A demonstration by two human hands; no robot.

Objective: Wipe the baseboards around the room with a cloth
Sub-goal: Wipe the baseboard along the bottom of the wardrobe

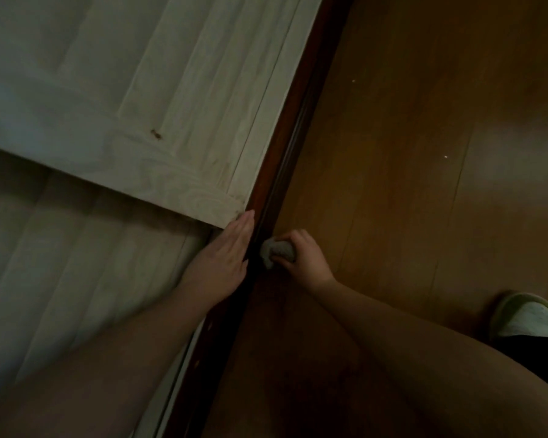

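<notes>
From the head view, the two bare forearms fill the near foreground, reaching down and away toward the foot of the wall. The right hand (301, 252) has its grip curled round a bunched grey cloth (276, 251), which pokes out on the wall side of the fingers and touches the dark brown baseboard (287, 143) — balled up, probably, so a firm wad can be pushed along the narrow strip rather than a loose flap dragging. Just across the baseboard from that grip, the left hand (227, 248) lies flat with fingers straight and together against the pale wood-grain panel (184, 99), its fingertips at the panel's lower corner; this looks like bracing while the body leans low, or steadying the panel. On the near side of the gripping hand, well apart, a light slipper (525, 314) rests on the wooden floor (424, 153). The baseboard runs on beyond the cloth — that stretch, I judge, is yet to be wiped.
</notes>
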